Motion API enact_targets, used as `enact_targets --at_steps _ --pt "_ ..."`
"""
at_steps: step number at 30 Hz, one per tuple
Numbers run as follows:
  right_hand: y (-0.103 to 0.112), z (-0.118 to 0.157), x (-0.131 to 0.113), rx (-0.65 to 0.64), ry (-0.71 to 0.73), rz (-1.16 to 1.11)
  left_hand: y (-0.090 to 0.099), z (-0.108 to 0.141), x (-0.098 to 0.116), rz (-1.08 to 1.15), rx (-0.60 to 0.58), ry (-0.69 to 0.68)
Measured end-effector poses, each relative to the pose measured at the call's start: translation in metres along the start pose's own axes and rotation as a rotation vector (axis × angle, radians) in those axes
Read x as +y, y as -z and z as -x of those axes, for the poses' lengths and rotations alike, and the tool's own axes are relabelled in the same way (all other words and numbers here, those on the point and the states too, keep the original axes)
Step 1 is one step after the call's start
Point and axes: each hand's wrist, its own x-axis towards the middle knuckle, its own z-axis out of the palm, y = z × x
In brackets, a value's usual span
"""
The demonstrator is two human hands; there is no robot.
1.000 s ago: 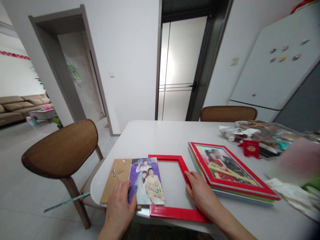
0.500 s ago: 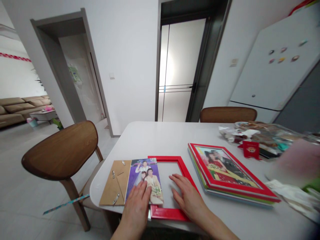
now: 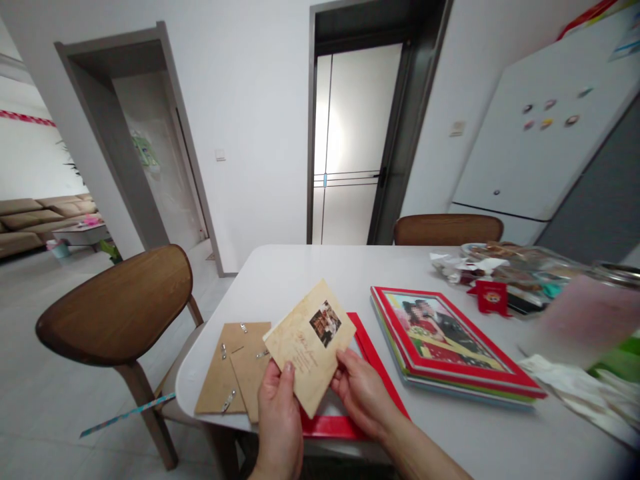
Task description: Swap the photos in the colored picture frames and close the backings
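Note:
Both hands hold up a cream printed card (image 3: pixel 300 340) with a small picture and script lettering, tilted above the table. My left hand (image 3: pixel 281 417) grips its lower left edge, thumb on the front. My right hand (image 3: pixel 363 393) pinches its right edge. Beneath it lies an opened red picture frame (image 3: pixel 383 373), partly hidden by the card and hands. To the left, brown backing boards (image 3: pixel 213 380) with metal clips lie flat, one overlapping the other. A stack of frames stands to the right, topped by a red-framed couple photo (image 3: pixel 445 333).
The white table (image 3: pixel 290 267) also bears plastic bags (image 3: pixel 520 260), a small red packet (image 3: pixel 493 297), a pinkish translucent container (image 3: pixel 580 320) and crumpled white tissue (image 3: pixel 565 393) on the right. Wooden chairs stand at the left (image 3: pixel 120 303) and far side (image 3: pixel 447 230).
The purple wedding photo that lay under my left hand no longer shows its face. Both hands have closed on a cream card and raised it. Another backing board is now uncovered. The view shifted slightly.

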Motion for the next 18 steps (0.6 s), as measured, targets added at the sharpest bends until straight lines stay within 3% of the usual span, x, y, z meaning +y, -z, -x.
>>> enact_targets --at_steps 3,6,8,13,18 --pt "0.015 -0.007 -0.017 0.081 0.058 0.061 0.007 -0.002 -0.011 -0.047 -0.044 0.037" --pt "0.034 -0.014 -0.040 0.060 -0.006 0.295 0.022 -0.007 -0.014 -0.290 -0.073 0.005" --pt "0.042 -0.017 -0.048 0.035 -0.029 0.425 0.027 -0.007 -0.016 -0.501 -0.161 -0.056" --pt "0.047 -0.027 -0.043 -0.020 -0.024 0.562 0.029 0.005 -0.023 -0.977 -0.405 -0.216" --pt "0.050 -0.038 -0.034 -0.008 0.024 0.711 0.032 0.009 -0.026 -1.211 -0.556 -0.314"
